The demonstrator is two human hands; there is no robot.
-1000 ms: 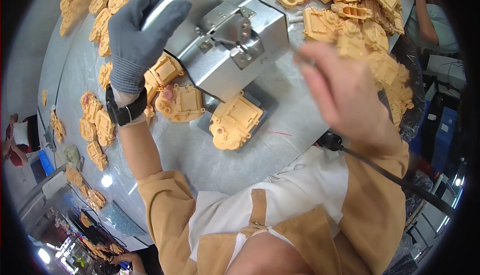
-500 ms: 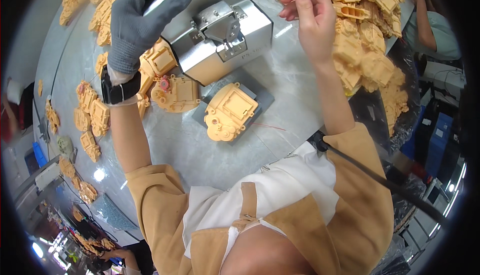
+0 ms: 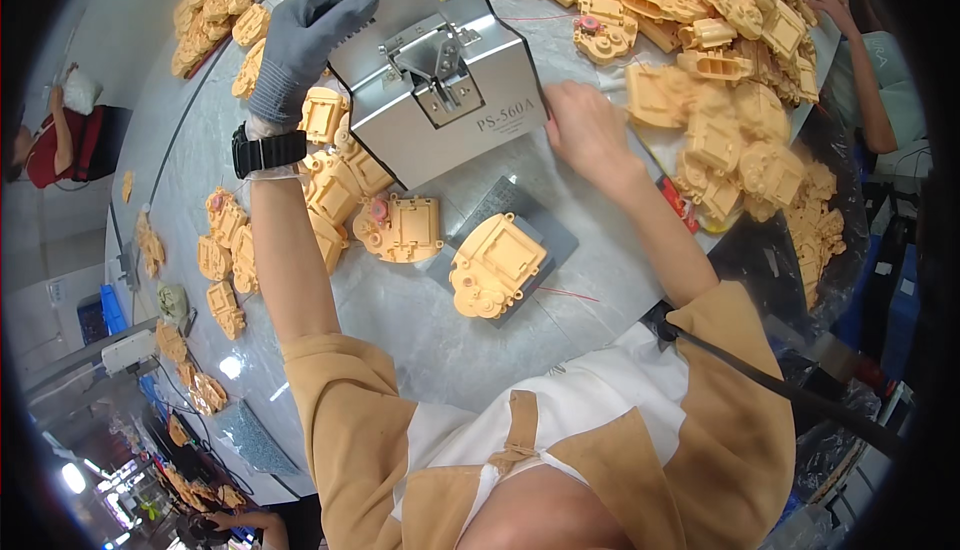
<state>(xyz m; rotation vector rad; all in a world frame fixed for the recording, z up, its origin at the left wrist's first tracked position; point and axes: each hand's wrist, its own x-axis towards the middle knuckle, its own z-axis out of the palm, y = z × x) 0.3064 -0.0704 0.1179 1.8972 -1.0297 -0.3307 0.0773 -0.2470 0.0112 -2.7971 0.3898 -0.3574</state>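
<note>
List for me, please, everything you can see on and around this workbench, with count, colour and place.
metal machine: one, silver-grey box, far middle of the table.
grey pad: one, dark grey, in front of the machine.
moulded housing: one, yellow-orange, lying on the grey pad.
housing with a red part: one, yellow-orange, left of the pad.
loose housings: many, yellow-orange, heaped at the right; more scattered along the left edge.
table: one, shiny grey, round-edged.
black cable: one, running off to the lower right.
other person's arm: one, far right.
wristwatch: one, black, on the left wrist.
left hand: grey glove, resting on the machine's left edge.
right hand: bare, beside the machine's right corner.
</note>
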